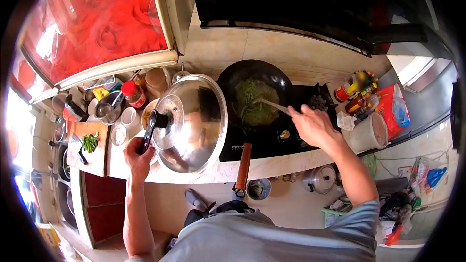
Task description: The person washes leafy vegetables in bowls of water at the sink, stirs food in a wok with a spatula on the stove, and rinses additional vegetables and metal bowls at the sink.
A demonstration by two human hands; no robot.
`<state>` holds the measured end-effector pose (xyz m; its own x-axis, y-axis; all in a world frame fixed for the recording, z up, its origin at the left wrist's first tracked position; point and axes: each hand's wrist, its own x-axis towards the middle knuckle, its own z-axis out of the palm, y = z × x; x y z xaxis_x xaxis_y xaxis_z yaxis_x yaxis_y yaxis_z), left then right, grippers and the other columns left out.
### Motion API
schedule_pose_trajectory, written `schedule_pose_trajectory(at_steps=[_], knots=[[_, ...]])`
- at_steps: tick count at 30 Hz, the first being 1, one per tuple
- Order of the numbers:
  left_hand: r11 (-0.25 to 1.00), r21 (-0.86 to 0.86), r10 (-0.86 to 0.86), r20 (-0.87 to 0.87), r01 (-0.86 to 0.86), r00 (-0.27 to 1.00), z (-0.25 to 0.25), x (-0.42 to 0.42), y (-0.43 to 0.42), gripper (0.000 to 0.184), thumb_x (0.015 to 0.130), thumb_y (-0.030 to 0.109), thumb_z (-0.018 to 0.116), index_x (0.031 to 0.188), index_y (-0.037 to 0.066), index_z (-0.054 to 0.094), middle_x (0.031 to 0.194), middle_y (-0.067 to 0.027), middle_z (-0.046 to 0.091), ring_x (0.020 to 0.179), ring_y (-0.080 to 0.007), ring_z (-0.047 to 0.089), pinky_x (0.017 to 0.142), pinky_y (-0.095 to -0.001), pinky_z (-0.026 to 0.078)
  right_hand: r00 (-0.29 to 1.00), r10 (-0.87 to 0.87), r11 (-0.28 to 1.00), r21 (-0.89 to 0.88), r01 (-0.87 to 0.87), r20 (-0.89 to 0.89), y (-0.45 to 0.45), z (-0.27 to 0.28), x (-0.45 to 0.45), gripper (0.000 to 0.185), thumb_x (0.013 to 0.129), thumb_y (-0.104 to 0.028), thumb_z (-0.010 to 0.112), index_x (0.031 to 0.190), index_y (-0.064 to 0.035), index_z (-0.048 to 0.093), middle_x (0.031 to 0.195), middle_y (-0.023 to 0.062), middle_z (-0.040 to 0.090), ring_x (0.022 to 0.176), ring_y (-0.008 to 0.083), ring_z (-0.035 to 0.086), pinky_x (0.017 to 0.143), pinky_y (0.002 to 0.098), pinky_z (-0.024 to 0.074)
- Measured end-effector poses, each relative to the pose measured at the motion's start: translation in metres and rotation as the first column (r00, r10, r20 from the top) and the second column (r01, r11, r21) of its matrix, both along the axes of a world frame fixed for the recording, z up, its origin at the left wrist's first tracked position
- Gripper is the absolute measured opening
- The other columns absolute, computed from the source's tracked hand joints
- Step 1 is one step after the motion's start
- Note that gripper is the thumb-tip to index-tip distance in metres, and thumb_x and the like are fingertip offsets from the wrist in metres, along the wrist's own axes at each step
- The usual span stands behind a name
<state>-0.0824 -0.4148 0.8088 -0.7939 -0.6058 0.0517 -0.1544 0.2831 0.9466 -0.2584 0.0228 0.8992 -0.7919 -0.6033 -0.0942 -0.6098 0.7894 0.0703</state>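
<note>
My left hand (138,157) is closed around the black handle of a large shiny pot lid (194,126), held tilted to the left of the stove. In my right hand (311,125) is the end of a pale spatula (273,105), gripped between closed fingers. The spatula's far end reaches into a black wok (279,77), and its exact shape is hidden by the food. Green vegetables (252,94) lie in greenish liquid in the wok. The wok's wooden handle (244,165) points toward my body, and neither hand touches it.
A cutting board (99,148) with chopped greens (90,141) and a knife lies at the left. Bowls and a red-capped jar (133,93) crowd behind the lid. Right of the stove (301,150) stand bottles, a white bucket (373,133) and a red bag (392,109).
</note>
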Motion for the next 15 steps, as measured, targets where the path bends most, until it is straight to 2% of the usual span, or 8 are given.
schedule_pose_trajectory(at_steps=[3, 4, 5, 7, 11, 12, 15], knots=[[1.0, 0.01, -0.006, -0.036, 0.006, 0.999, 0.005, -0.002, 0.004, 0.013, 0.078, -0.002, 0.065, 0.089, -0.006, 0.063, 0.066, -0.0017, 0.059, 0.052, -0.0058, 0.049, 0.048, -0.0214, 0.038, 0.99, -0.105, 0.994, 0.007, 0.105, 0.097, 0.005, 0.037, 0.027, 0.032, 0.099, -0.015, 0.043, 0.118, 0.0032, 0.061, 0.093, 0.0244, 0.063, 0.079, 0.0426, 0.066, 0.072, 0.0508, 0.0542], [0.998, 0.056, -0.027, -0.036, 0.029, 0.999, 0.008, -0.002, 0.005, 0.013, 0.078, -0.001, 0.065, 0.089, -0.006, 0.063, 0.066, -0.0021, 0.059, 0.051, -0.0059, 0.049, 0.047, -0.0216, 0.038, 0.982, -0.112, 0.994, 0.006, 0.112, 0.153, 0.006, 0.037, 0.028, 0.031, 0.099, -0.016, 0.043, 0.107, 0.0046, 0.064, 0.089, 0.0271, 0.065, 0.081, 0.0444, 0.066, 0.074, 0.0519, 0.0542], [0.999, 0.044, -0.017, -0.038, 0.018, 0.999, 0.007, -0.004, 0.005, 0.012, 0.078, -0.001, 0.065, 0.089, -0.006, 0.063, 0.066, -0.0022, 0.059, 0.05, -0.006, 0.049, 0.047, -0.0217, 0.038, 0.96, -0.167, 0.986, 0.059, 0.158, 0.225, 0.002, 0.036, 0.029, 0.031, 0.099, -0.016, 0.043, 0.105, 0.0042, 0.065, 0.088, 0.0282, 0.066, 0.081, 0.0445, 0.067, 0.075, 0.0523, 0.0543], [1.0, 0.015, 0.0, -0.036, 0.001, 0.999, 0.003, -0.006, 0.003, 0.012, 0.078, -0.001, 0.066, 0.088, -0.006, 0.063, 0.065, -0.0024, 0.059, 0.05, -0.0061, 0.049, 0.046, -0.022, 0.037, 0.956, -0.185, 0.981, -0.009, 0.192, 0.228, -0.004, 0.01, 0.024, 0.03, 0.098, -0.017, 0.044, 0.102, 0.0037, 0.065, 0.087, 0.0287, 0.066, 0.083, 0.0439, 0.067, 0.074, 0.0528, 0.0541], [0.998, 0.059, -0.014, -0.038, 0.016, 0.999, -0.009, -0.007, -0.004, 0.014, 0.077, 0.001, 0.067, 0.088, -0.006, 0.062, 0.065, -0.002, 0.058, 0.051, -0.0059, 0.049, 0.047, -0.0224, 0.037, 0.977, -0.169, 0.978, -0.102, 0.183, 0.132, -0.014, -0.01, 0.009, 0.027, 0.097, -0.018, 0.046, 0.102, 0.0021, 0.063, 0.092, 0.0251, 0.066, 0.083, 0.042, 0.067, 0.072, 0.0497, 0.0554], [1.0, -0.019, -0.004, -0.012, 0.003, 1.0, -0.008, -0.007, -0.005, 0.015, 0.075, 0.001, 0.067, 0.088, -0.006, 0.062, 0.065, -0.0018, 0.058, 0.052, -0.0059, 0.049, 0.047, -0.0226, 0.038, 0.977, -0.167, 0.98, -0.091, 0.179, 0.13, -0.022, -0.009, 0.01, 0.026, 0.097, -0.018, 0.046, 0.103, 0.0013, 0.063, 0.094, 0.0237, 0.066, 0.082, 0.0402, 0.067, 0.07, 0.0482, 0.0559], [0.999, 0.028, -0.027, -0.016, 0.027, 1.0, -0.003, -0.007, -0.001, 0.015, 0.074, 0.0, 0.066, 0.088, -0.006, 0.063, 0.066, -0.0019, 0.058, 0.053, -0.0058, 0.05, 0.048, -0.0224, 0.039, 0.98, -0.115, 0.976, -0.163, 0.142, 0.161, -0.044, -0.015, 0.008, 0.025, 0.095, -0.015, 0.048, 0.106, 0.0011, 0.063, 0.089, 0.0235, 0.065, 0.081, 0.0386, 0.067, 0.069, 0.0485, 0.0558]])
